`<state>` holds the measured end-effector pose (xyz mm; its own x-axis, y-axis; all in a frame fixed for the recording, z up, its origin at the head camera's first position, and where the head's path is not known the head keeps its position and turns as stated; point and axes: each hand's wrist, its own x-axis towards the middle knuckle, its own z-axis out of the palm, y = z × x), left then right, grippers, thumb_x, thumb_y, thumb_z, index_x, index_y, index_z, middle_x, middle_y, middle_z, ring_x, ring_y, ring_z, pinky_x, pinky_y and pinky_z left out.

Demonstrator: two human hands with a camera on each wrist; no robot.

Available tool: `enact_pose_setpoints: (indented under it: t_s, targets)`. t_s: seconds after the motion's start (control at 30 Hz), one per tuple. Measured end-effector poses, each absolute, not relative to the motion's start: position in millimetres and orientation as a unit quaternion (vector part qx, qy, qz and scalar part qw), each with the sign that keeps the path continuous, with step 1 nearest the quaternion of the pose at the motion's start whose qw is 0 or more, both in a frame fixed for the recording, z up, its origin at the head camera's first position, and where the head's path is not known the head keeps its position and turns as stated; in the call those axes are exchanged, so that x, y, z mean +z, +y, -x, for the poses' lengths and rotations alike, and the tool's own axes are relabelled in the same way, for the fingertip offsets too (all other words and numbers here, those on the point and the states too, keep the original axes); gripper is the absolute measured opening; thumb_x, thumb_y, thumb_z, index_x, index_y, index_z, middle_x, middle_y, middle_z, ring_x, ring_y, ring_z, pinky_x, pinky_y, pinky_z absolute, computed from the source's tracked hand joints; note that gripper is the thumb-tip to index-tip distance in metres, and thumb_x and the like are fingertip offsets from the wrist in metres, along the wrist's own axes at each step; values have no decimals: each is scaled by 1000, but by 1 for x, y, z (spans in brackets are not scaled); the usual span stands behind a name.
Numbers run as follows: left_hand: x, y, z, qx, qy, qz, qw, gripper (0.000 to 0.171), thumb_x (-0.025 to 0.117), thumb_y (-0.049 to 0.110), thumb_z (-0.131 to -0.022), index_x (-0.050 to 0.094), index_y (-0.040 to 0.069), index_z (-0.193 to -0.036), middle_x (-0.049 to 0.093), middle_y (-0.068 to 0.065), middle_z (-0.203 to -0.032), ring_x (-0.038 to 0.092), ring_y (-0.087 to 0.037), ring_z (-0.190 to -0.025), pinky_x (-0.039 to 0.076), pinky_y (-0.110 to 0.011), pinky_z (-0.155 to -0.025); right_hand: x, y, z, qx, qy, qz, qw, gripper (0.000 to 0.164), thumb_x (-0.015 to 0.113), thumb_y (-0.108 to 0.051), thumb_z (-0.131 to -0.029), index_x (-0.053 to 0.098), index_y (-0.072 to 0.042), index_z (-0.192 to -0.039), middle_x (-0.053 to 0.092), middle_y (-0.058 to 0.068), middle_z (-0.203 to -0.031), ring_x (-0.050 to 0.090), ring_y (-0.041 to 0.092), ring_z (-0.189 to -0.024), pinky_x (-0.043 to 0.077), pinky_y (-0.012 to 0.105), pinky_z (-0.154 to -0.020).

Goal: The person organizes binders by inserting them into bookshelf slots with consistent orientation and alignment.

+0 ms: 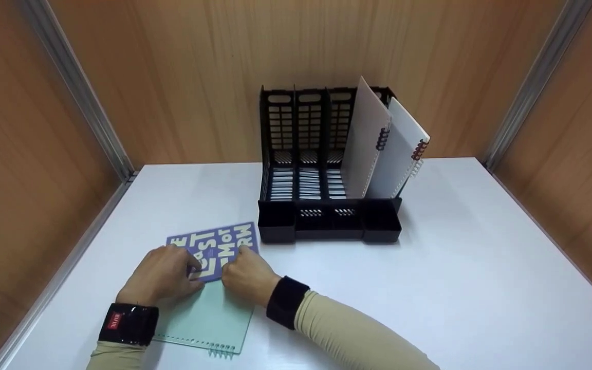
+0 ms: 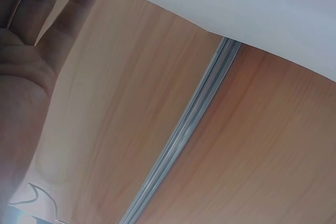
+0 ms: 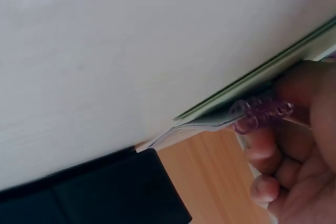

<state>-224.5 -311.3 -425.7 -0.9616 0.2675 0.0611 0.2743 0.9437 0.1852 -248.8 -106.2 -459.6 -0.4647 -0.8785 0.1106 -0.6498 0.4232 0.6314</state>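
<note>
A purple notebook [image 1: 219,246] with large cream letters overlaps the top of a pale green spiral notebook [image 1: 208,313] on the white table. My left hand [image 1: 160,272] holds the purple notebook at its lower left, thumb and index finger at its edge. In the left wrist view the left hand [image 2: 31,45] shows its outer fingers stretched out. My right hand [image 1: 250,275] pinches the purple notebook's lower right side. The right wrist view shows the right hand [image 3: 299,166] around a clear purple coil [image 3: 260,114], beside the green notebook's edge [image 3: 252,80].
A black file organizer [image 1: 329,221] stands behind the notebooks, its front left corner close to the purple one. A pinkish notebook [image 1: 368,139] and a white notebook [image 1: 399,149] stand in its right side. Wood-grain panels [image 1: 198,77] enclose the table [image 1: 481,267].
</note>
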Motion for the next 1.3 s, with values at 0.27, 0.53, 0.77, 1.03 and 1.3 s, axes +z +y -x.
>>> enact_pose_setpoints:
  t_s: [0.27,0.53,0.77,1.03,1.3]
  targets:
    - [-427,-308,222,-70,-982,160,72,19,81,10,-77,83,10,-96,78,-7,-93,70,-24,-84,53,-48,-79,-459,-98,259,-165,-844,-443,254,9,66,-23,-92,72,-24,-84,66,-10,-68,59,10,-60,43,28,-67]
    - [-421,-301,223,28,-939,238,246,19,77,-8,-74,81,5,-88,76,-13,-80,72,-31,-74,56,-50,-80,-457,-90,265,-62,-868,-408,278,11,66,-19,-90,72,-21,-81,67,-6,-65,59,12,-59,42,28,-65]
    - [-401,-284,219,156,-898,239,336,14,78,-8,-76,78,-1,-88,74,-18,-81,71,-36,-80,44,-58,-103,-442,-91,262,20,-866,-387,316,18,69,-26,-94,77,-15,-82,69,-3,-72,63,12,-63,42,28,-61]
    - [-376,-262,210,190,-866,249,389,7,78,-9,-77,73,-6,-79,66,-19,-67,65,-38,-78,26,-64,-116,-417,-85,255,90,-854,-388,336,15,72,-14,-94,67,-12,-79,68,-2,-68,63,8,-58,45,26,-53]
    - [-356,-238,204,221,-848,275,396,11,75,-7,-80,68,-3,-73,61,-15,-64,63,-37,-91,19,-64,-119,-397,-70,242,166,-874,-379,254,27,68,-12,-94,61,-10,-68,52,-4,-54,43,5,-47,41,23,-44]
